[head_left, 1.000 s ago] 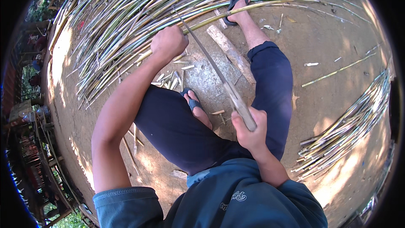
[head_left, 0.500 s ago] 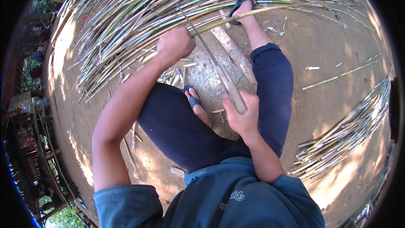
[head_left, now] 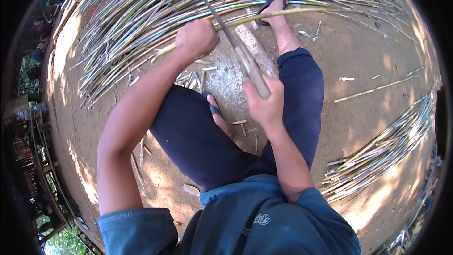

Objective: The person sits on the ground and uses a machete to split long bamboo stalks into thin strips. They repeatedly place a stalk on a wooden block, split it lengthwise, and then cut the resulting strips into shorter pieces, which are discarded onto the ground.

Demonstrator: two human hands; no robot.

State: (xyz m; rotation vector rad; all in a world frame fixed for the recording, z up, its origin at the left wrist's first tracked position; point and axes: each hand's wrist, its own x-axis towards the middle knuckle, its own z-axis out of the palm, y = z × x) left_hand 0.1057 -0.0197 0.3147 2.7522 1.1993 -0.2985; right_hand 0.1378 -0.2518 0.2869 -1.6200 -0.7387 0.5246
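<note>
Looking down over a blue hooded top (head_left: pixel 245 217) and dark trousers (head_left: pixel 198 137) at a seat on bare earth (head_left: pixel 368 52). Nearest, a bare foot in a sandal (head_left: pixel 214 108) tucked between the knees, wood chips (head_left: pixel 240 123) just beside it. Right hand (head_left: pixel 265 104) above the right knee, fingers (head_left: pixel 278 89) closed round the pale wooden handle of a long knife (head_left: pixel 236 42), blade slanting up and away to the left. Left hand (head_left: pixel 196 38) farther out at the end of an outstretched arm, fingers curled shut around a thin yellow-green cane (head_left: pixel 264 16). Cane lying almost level across the view, from the left hand out to the right, crossed by the blade just right of that hand. Under the knife, a short pale log (head_left: pixel 255 49) flat on the ground. Beyond, the right foot in a dark sandal (head_left: pixel 276 0). Farthest, a wide heap of canes (head_left: pixel 141 14) fanned across the top; a smaller bundle (head_left: pixel 382 151) lying well apart on the right.
</note>
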